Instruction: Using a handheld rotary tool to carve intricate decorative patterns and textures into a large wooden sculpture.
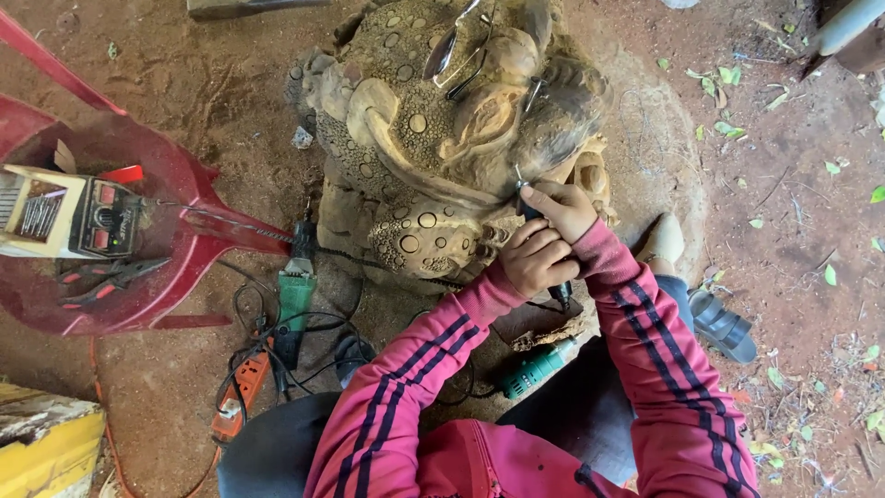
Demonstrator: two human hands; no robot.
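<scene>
Wooden toad carving (442, 138): left hand (533, 263), right hand (564, 210) both clenched round rotary tool (533, 210) at lower edge

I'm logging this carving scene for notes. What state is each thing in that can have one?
Left hand: closed around the rotary tool handpiece.
Right hand: gripping the handpiece near its tip.
Handpiece: tip against the wooden toad carving.
Carving: upright on dirt, partly detailed.
Eyeglasses: lying folded open on the carving.
Green grinder: lying on the ground, unheld.
Red plastic chair: holding a control box.
</scene>
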